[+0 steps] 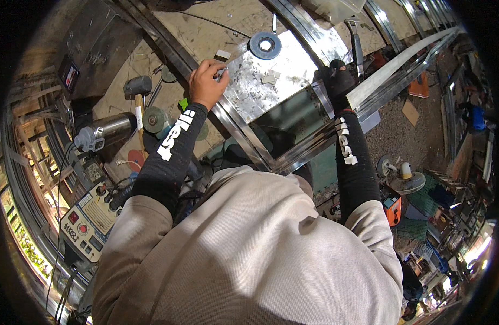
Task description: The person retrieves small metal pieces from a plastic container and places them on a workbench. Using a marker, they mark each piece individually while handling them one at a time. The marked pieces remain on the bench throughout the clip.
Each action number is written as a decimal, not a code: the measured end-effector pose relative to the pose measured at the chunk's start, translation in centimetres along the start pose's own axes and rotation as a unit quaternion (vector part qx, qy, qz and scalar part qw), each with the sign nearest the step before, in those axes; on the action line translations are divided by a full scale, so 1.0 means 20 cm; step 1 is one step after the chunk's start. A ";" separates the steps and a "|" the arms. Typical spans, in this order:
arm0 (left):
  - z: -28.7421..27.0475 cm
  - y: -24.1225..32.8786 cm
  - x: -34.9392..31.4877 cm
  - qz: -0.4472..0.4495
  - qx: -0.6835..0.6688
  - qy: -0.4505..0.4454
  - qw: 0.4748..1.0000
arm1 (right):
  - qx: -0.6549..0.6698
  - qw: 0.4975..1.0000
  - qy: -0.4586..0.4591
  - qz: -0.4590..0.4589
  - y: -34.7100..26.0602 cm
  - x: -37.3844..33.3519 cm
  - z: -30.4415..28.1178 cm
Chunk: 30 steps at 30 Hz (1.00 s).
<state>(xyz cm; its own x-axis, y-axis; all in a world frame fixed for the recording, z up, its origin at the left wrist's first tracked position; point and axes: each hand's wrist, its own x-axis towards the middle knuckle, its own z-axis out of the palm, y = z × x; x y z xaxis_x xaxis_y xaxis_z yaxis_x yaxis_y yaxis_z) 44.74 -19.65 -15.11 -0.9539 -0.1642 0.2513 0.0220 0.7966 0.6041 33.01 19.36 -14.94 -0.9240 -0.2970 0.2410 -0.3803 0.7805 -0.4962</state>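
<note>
In the head view, the left hand is bare and poised over the left tube of the steel frame, beside the near left part of the shiny plate. Its grip is partly curled, thumb and forefinger drawn near each other; whether anything small is pinched between them I cannot tell. A small block lies just beyond its fingers. The right hand, in a dark glove, is at the right side of the plate, by the near end of a long grey strip that runs off to the upper right along the frame. Its fingers look bent, but the glove is too dark to tell how far closed that grip is or what it holds. A short steel piece is just beside it, toward the body. On the plate, between the hands, lie some small metal pieces, with a round disc farther away. A hammer lies beyond the right hand; a mallet and a steel flask are on the counter to the left.
</note>
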 end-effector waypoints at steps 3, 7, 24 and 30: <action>0.00 0.00 0.00 -0.007 -0.005 -0.004 1.000 | -0.006 1.000 -0.005 -0.002 0.00 0.02 -0.01; 0.01 -0.01 0.00 0.013 -0.002 0.012 1.000 | -0.005 1.000 -0.015 -0.002 0.00 0.04 -0.03; 0.01 -0.02 0.00 0.009 0.007 0.013 1.000 | 0.052 0.998 -0.018 0.012 0.13 0.04 -0.01; 0.02 -0.02 0.00 0.017 0.013 0.017 1.000 | 0.060 0.998 -0.021 0.016 0.16 0.03 0.01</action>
<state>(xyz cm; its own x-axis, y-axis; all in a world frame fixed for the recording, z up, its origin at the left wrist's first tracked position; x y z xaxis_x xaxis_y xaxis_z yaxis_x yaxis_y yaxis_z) 44.62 -19.83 -15.67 -0.9421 -0.1554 0.2973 0.0467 0.8168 0.5750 31.17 21.48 -16.57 -0.9354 -0.2978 0.1907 -0.3512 0.7187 -0.6001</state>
